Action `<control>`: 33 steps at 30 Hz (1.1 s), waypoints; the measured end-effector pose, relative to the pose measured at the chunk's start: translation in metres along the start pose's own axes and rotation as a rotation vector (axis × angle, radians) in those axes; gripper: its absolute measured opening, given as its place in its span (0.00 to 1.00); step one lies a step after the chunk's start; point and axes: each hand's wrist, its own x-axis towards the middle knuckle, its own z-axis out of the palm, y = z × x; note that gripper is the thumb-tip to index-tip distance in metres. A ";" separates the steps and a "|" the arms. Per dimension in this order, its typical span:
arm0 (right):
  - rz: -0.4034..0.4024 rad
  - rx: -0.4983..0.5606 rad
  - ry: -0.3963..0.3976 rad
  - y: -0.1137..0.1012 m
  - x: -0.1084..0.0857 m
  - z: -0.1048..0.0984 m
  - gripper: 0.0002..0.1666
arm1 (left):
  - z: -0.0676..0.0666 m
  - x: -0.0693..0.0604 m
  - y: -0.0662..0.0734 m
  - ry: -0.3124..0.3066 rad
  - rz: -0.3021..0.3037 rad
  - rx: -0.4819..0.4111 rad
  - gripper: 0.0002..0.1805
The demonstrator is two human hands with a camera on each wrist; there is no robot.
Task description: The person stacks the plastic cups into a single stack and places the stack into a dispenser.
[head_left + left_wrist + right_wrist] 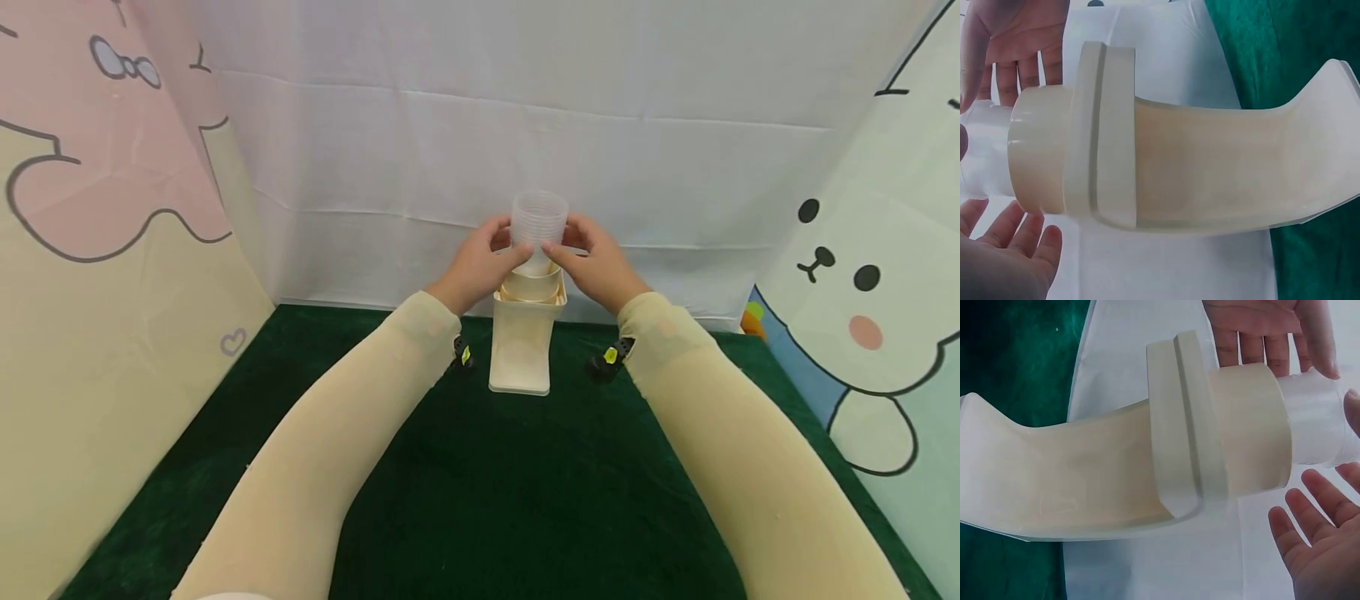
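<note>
A stack of clear plastic cups (539,218) stands upright, its lower end inside the round collar (530,287) of a cream-coloured stand (521,350). My left hand (480,265) holds the stack from the left, thumb at the front and fingers round the side. From the right, my right hand (597,265) holds it likewise, the two thumbs close together. In the left wrist view, the cups (988,150) enter the collar (1041,150), with the left hand (1007,259) beside them. The right wrist view shows the right hand (1325,553) by the cups (1316,419).
The stand's foot rests near the back edge of a dark green cloth-covered table (480,492). Close behind hangs a white curtain (375,158). Printed cloth panels (112,333) border both sides. Small black wrist devices (609,360) hang below both cuffs.
</note>
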 end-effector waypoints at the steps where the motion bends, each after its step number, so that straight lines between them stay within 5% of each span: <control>1: 0.001 -0.001 0.004 0.001 0.000 0.000 0.43 | 0.001 0.000 0.000 0.002 0.000 0.000 0.38; 11: -0.028 -0.005 0.015 -0.001 -0.002 0.000 0.40 | 0.003 -0.002 -0.001 0.008 -0.011 -0.009 0.37; 26: 0.023 -0.072 -0.077 0.014 -0.009 0.011 0.42 | 0.003 -0.006 -0.025 -0.032 -0.054 0.031 0.34; 33: 0.061 -0.052 -0.027 0.013 -0.010 0.011 0.47 | 0.001 -0.002 -0.016 0.004 -0.057 0.048 0.38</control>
